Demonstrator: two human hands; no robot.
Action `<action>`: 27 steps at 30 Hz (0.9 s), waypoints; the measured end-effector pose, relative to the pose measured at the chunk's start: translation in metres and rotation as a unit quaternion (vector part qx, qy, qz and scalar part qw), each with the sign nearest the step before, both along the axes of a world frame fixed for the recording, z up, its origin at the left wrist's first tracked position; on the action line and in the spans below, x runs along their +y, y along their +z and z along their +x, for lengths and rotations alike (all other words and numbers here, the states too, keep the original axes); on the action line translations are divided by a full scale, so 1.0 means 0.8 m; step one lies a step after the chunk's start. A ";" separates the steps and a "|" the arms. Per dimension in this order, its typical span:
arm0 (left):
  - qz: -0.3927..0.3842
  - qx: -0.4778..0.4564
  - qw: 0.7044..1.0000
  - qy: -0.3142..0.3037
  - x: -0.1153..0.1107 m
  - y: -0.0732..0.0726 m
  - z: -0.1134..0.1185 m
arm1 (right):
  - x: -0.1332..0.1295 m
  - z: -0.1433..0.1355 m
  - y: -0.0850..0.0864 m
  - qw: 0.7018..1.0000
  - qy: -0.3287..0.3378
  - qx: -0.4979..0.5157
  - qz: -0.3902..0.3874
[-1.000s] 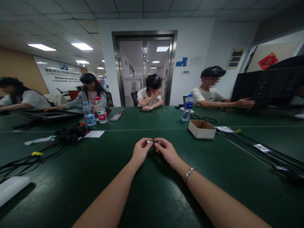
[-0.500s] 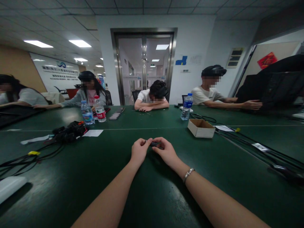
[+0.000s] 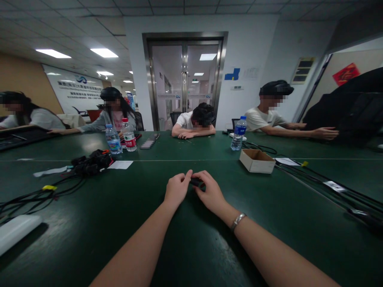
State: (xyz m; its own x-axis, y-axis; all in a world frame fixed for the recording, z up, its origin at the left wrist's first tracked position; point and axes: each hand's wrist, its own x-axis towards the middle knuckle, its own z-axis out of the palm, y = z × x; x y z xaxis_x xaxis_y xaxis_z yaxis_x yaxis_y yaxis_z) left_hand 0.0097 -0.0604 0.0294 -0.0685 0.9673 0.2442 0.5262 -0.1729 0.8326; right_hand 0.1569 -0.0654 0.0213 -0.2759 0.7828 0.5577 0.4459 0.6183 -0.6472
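Just above the green table (image 3: 191, 247), both hands meet around a small black object (image 3: 196, 182). Its kind cannot be made out, since fingers cover much of it. My left hand (image 3: 176, 190) is closed on its left end, with the thumb pointing up. From the other side, the curved fingers and thumb of my right hand (image 3: 211, 192) pinch it. A silver bracelet (image 3: 238, 221) circles my right wrist.
An open cardboard box (image 3: 257, 161) stands to the right, near a blue-capped bottle (image 3: 238, 133). Black cables (image 3: 323, 181) run along the right. Further left are two bottles (image 3: 129, 135), a black bundle of gear (image 3: 91, 162) and a white device (image 3: 19, 231). Several people sit around the table.
The whole view has shifted slightly to the right and the black object sits at a slightly different angle. Both hands stay closed around it.
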 end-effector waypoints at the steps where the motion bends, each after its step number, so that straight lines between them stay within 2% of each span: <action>1: 0.000 -0.002 1.000 -0.004 -0.001 0.001 -0.001 | 0.000 0.001 0.000 1.000 -0.001 -0.001 -0.003; 4: 0.005 -0.027 0.999 -0.016 0.000 -0.001 -0.005 | 0.003 0.004 0.000 1.000 -0.009 0.000 -0.009; 9: 0.036 -0.127 0.986 -0.103 0.008 -0.012 -0.008 | 0.011 0.009 -0.005 0.999 -0.040 0.018 -0.014; 11: 0.039 -0.139 0.982 -0.118 0.011 -0.016 -0.007 | 0.013 0.010 -0.007 0.999 -0.042 0.021 -0.016; 20: 0.000 -0.073 0.997 -0.034 0.009 -0.015 -0.010 | 0.009 0.007 -0.004 1.000 -0.026 -0.005 -0.014; 27: 0.014 -0.110 0.992 -0.063 0.014 -0.020 -0.011 | 0.005 0.007 0.001 0.999 -0.027 0.003 -0.016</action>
State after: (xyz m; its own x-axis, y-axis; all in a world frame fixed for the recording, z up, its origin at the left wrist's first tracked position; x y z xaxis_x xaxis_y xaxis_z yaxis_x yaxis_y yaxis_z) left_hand 0.0006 -0.0488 0.0135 -0.0015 0.9645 0.2641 0.3046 -0.2511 0.9188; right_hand 0.1623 -0.0610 0.0218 -0.2291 0.8142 0.5335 0.4734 0.5721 -0.6697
